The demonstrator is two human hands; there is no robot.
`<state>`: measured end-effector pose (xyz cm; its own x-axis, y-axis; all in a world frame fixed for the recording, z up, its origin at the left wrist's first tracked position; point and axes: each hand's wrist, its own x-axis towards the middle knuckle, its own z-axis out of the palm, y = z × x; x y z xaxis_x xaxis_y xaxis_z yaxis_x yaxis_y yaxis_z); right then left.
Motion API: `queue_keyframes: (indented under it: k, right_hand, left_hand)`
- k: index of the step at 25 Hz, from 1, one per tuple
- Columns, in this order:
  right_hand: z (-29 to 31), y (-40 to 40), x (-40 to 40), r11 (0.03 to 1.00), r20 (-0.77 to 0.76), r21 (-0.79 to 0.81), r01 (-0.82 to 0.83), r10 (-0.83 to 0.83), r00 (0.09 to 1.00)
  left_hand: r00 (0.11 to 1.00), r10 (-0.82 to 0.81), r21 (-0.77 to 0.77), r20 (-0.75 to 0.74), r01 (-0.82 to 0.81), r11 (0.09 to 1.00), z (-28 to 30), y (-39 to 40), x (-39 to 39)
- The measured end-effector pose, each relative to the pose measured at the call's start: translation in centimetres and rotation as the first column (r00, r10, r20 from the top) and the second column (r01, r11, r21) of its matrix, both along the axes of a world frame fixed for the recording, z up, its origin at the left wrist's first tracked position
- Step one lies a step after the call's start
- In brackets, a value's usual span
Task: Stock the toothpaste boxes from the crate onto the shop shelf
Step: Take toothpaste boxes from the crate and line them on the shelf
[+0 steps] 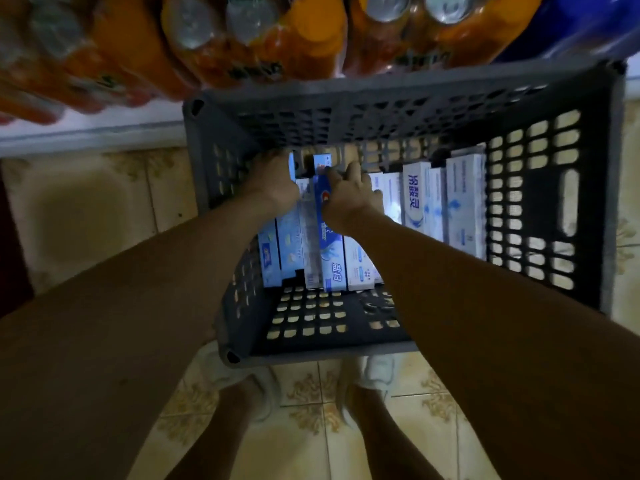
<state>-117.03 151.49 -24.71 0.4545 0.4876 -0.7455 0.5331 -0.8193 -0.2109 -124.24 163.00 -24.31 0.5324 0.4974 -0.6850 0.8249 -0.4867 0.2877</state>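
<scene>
View from above, looking down past two bare forearms into a dark grey perforated plastic crate (585,188) standing on a beige patterned tile floor (90,216). Long blue-and-white cardboard toothpaste boxes (464,202) stand packed side by side on edge across the crate's bottom, reaching from its left wall towards its right wall.

Both hands are deep inside the crate, near its far wall. The left hand (273,183) lies over the far ends of the boxes at the left, fingers curled down out of sight, so what they hold cannot be told. The right hand (349,199) is just beside it, its fingers bent over the top edge of a darker blue toothpaste box (327,251) in the middle of the row.

Beyond the crate, shrink-wrapped packs of orange drink bottles (214,39) sit on a white shelf base (90,133). Two feet in pale shoes (375,375) stand at the crate's near edge.
</scene>
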Motion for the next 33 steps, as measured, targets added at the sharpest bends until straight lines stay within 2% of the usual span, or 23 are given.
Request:
queue_keyframes:
  k: [5, 8, 9, 11, 14, 16, 18, 19, 20, 22, 23, 26, 28, 30, 33]
  right_hand:
    - [-0.4, -0.8, 0.2, 0.994, 0.04, 0.105, 0.012, -0.016, 0.999]
    - [0.5, -1.3, 0.3, 0.972, -0.014, 0.213, 0.101, -0.1, 0.995]
    - [0.9, -1.4, 0.3, 0.956, -0.068, 0.248, 0.159, -0.146, 0.987]
    - [1.8, -1.7, 0.2, 0.9, -0.227, 0.303, 0.314, -0.251, 0.941]
    - [3.0, -2.7, -0.8, 0.784, -0.42, 0.325, 0.529, -0.382, 0.823]
    - [3.1, -3.3, -1.6, 0.707, -0.476, 0.307, 0.637, -0.465, 0.747]
    - [2.4, -4.0, -2.3, 0.621, -0.552, 0.202, 0.757, -0.566, 0.612]
    - [1.8, -4.5, -2.6, 0.611, -0.58, 0.138, 0.779, -0.588, 0.564]
    - [1.2, -5.0, -3.0, 0.634, -0.595, 0.086, 0.769, -0.586, 0.55]
    - [0.0, -6.0, -3.7, 0.7, -0.593, 0.048, 0.713, -0.554, 0.584]
    - [-0.3, -6.4, -3.9, 0.703, -0.587, 0.063, 0.709, -0.549, 0.596]
    - [0.4, -6.7, -3.5, 0.621, -0.618, 0.11, 0.776, -0.569, 0.543]
    - [2.2, -6.1, -2.0, 0.544, -0.673, 0.06, 0.837, -0.597, 0.437]
    - [5.0, -5.2, -0.2, 0.513, -0.717, -0.009, 0.858, -0.602, 0.353]
    - [10.2, -4.5, 2.2, 0.543, -0.753, -0.004, 0.839, -0.554, 0.355]
  left_hand:
    - [0.968, -0.167, 0.052, -0.189, 0.18, 0.982, -0.3, 1.3, 0.5]
    - [0.933, -0.203, 0.039, -0.296, 0.224, 0.974, 0.7, 0.4, 0.9]
    - [0.938, -0.197, 0.026, -0.286, 0.213, 0.977, 0.9, -0.1, 0.7]
    - [0.972, -0.134, -0.023, -0.195, 0.132, 0.991, 1.0, -0.9, -0.2]
    - [0.989, 0.117, -0.097, 0.093, -0.108, 0.989, 1.1, -2.2, -1.3]
    - [0.901, 0.394, -0.2, 0.182, -0.358, 0.912, 0.9, -3.1, -1.9]
    - [0.791, 0.605, -0.357, 0.091, -0.541, 0.761, 0.6, -4.0, -3.0]
    - [0.78, 0.625, -0.42, 0.024, -0.56, 0.715, 0.0, -4.4, -3.8]
    - [0.805, 0.593, -0.452, -0.029, -0.54, 0.71, -0.7, -4.8, -4.5]
    - [0.856, 0.514, -0.466, -0.066, -0.481, 0.743, -1.5, -5.4, -5.6]
    - [0.863, 0.503, -0.457, -0.058, -0.471, 0.755, -1.8, -5.5, -5.7]
    - [0.84, 0.542, -0.435, 0.023, -0.48, 0.762, -1.2, -5.1, -5.4]
    - [0.764, 0.638, -0.388, 0.094, -0.562, 0.731, 0.4, -4.6, -4.4]
    - [0.647, 0.756, -0.36, 0.098, -0.686, 0.633, 4.0, -4.0, -2.3]
    - [0.489, 0.872, -0.381, -0.014, -0.809, 0.448, 10.5, -4.0, 0.4]
